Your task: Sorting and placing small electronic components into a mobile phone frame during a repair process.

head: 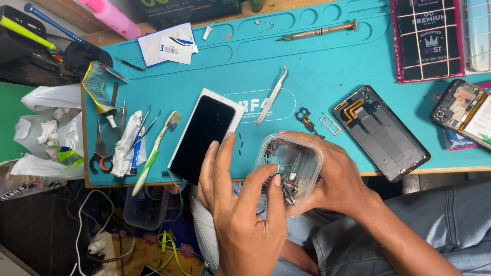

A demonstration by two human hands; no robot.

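Note:
My right hand [337, 179] cups a small clear plastic container [305, 153] of tiny metal parts and screws, holding it over the front edge of the teal work mat [317, 66]. My left hand [240, 214] reaches in from the left. Its thumb and forefinger dip into the parts; whether they pinch one I cannot tell. Its other fingers stretch up beside a phone with a black screen [204, 135] lying tilted on the mat.
On the mat lie bent tweezers [272, 95], a small black bracket [306, 118], a pink card tray [330, 124], an opened phone shell [381, 133], a thin screwdriver [317, 31] and a toothbrush [153, 153]. Another opened phone [463, 112] lies far right, plastic bags [48, 128] left.

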